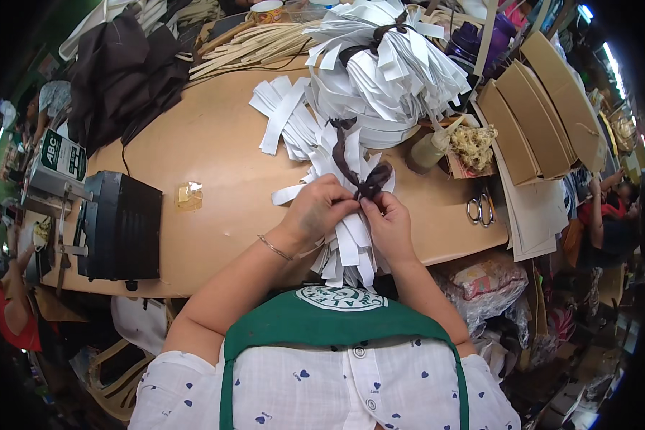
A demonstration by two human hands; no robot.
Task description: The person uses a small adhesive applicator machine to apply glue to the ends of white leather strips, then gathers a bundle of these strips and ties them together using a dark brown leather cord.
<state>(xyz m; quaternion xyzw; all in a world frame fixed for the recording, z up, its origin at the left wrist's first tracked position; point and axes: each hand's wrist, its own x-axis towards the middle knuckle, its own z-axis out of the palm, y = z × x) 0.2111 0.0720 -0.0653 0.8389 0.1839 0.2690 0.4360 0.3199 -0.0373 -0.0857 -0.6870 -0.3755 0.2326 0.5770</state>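
A bundle of white strips (349, 242) lies at the table's front edge, its lower ends hanging towards my apron. Around its middle runs a dark brown cloth tie (345, 153), with a loop and a loose end rising above my fingers. My left hand (322, 207) pinches the tie from the left between thumb and fingers. From the right, my right hand (388, 223) pinches it at the same spot, fingertips almost touching the left ones. The knot itself is partly hidden by my fingers. Just beyond lie loose white strips (287, 115) and a large tied bundle of white strips (398, 64).
Scissors (481, 209), a glue bottle (427, 152) and cardboard pieces (535, 118) are on the right. To the left stand a black box-shaped device (119, 226) and a metal can (59, 161). Dark cloth (129, 75) and pale flat strips (252, 45) occupy the far side. People sit at both sides.
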